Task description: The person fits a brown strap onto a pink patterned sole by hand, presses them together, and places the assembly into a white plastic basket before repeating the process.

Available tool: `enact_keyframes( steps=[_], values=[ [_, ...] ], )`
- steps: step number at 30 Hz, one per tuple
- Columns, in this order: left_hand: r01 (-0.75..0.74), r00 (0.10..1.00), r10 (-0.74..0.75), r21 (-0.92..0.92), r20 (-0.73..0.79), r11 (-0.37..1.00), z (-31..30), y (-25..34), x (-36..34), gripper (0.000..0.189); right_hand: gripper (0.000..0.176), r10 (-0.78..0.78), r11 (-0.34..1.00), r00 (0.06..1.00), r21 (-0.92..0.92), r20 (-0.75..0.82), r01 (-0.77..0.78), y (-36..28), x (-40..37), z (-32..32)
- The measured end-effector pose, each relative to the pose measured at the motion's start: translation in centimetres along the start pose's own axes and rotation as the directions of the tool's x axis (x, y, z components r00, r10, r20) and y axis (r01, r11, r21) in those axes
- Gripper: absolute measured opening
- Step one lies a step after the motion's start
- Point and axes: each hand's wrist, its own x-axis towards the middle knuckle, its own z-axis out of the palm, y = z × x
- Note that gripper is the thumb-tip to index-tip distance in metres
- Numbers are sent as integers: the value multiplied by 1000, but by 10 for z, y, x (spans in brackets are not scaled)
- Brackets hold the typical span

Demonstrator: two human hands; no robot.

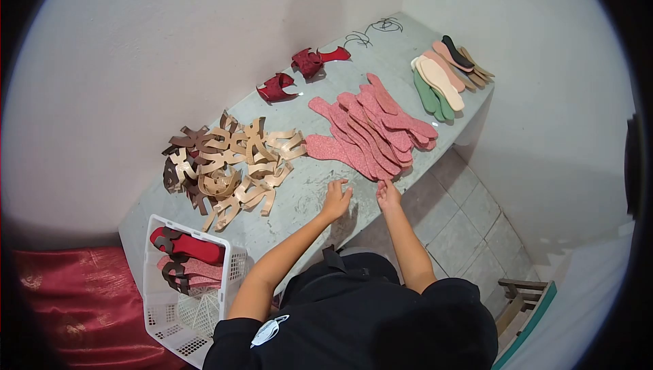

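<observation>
My right hand (389, 195) is at the pink soles (360, 135) just ahead, fingers bunched, grip unclear; left hand (336, 200) alongside, half-open, empty. Separating one would need an edge pinch.

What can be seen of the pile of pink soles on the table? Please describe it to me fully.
The pink soles are flat, foot-shaped pieces with a speckled surface, perhaps foam or rubber by their look. They lie overlapping in a loose, spread pile on the grey table, mostly slanting the same way. The pile's left end is close to beige strap pieces; contact there is unclear. At its near edge, the fingers of the right hand seem to touch a sole's tip.
</observation>
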Motion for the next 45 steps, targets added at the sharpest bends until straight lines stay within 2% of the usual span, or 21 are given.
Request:
enact_keyframes(
  steps=[1, 3, 8, 10, 13, 14, 16, 17, 19, 20, 22, 23, 25, 26, 27, 29, 31, 34, 37, 42, 45],
  values=[
    [-31, 1000, 31, -34, 1, 999, 1, -4, 0, 37, 12, 3, 1000, 1000, 0, -1, -3, 3, 3, -2],
    [-38, 999, 38, -47, 2, 998, 1, -8, -3, 38, 8, -104, 995, 994, 16, 37, 103, 7, 8, -1],
    [14, 1000, -15, -118, -14, 993, -2, -11, 1, 38, 5, -64, 993, 996, -96, 54, 69, 5, 4, 13],
    [181, 983, -178, -259, 34, 949, -3, -10, 10, 36, 5, -36, 988, 999, -150, 35, 41, 4, -4, 23],
    [175, 985, -166, -315, 56, 933, -5, -4, 26, 34, 6, 49, 992, 991, -120, 124, -34, 8, -16, 39],
    [171, 985, -162, -315, 56, 933, -7, -1, 34, 34, 7, 87, 990, 984, -122, 154, -68, 12, -20, 44],
    [390, 901, -346, -141, 263, 910, -16, 14, 45, 33, 7, 146, 985, 977, -119, 154, -129, 19, -26, 54],
    [387, 901, -342, -139, 266, 912, -15, 17, 48, 33, 7, 143, 985, 978, -115, 155, -126, 20, -28, 56],
    [390, 920, -341, -338, 195, 857, 2, 5, 56, 39, 6, 143, 987, 959, -111, 245, -119, 27, -24, 52],
    [384, 922, -336, -335, 192, 860, 11, -1, 59, 39, 4, 148, 987, 956, -94, 255, -127, 29, -26, 47],
    [399, 915, -370, -504, 162, 766, 23, -10, 68, 36, 5, 142, 987, 951, -113, 275, -115, 26, -30, 46],
    [389, 920, -359, -498, 159, 775, 24, -11, 69, 36, 5, 141, 985, 950, -138, 278, -106, 23, -30, 46],
    [468, 878, -456, -460, 146, 755, 19, 3, 69, 29, 5, 137, 985, 951, -135, 278, -102, 17, -35, 46],
    [530, 844, -498, -443, 198, 723, 13, 14, 69, 24, 6, 143, 984, 953, -145, 268, -107, 13, -35, 47],
    [532, 844, -498, -440, 201, 724, 11, 17, 72, 24, 6, 142, 984, 954, -141, 265, -107, 11, -29, 47],
    [544, 839, -529, -263, 131, 797, 10, 20, 71, 20, 10, -138, 969, 951, -159, 277, 187, 13, -15, 43],
    [529, 846, -521, -283, 112, 800, 10, 16, 69, 18, 13, -162, 947, 951, -229, 264, 225, 16, -10, 40],
    [502, 861, -502, -303, 84, 810, 4, 16, 70, 16, 17, -324, 858, 904, -316, 280, 406, 20, 5, 38],
    [483, 871, -485, -301, 73, 822, -3, 10, 65, 16, 14, -271, 890, 928, -301, 257, 343, 14, 18, 36],
    [400, 913, -406, -279, 39, 873, -17, -3, 51, 18, 15, -252, 880, 930, -336, 268, 335, 10, 14, 38],
    [353, 930, -364, -387, 49, 852, -26, -7, 31, 16, 22, -267, 851, 938, -403, 221, 337, 17, 13, 41]
  ],
)
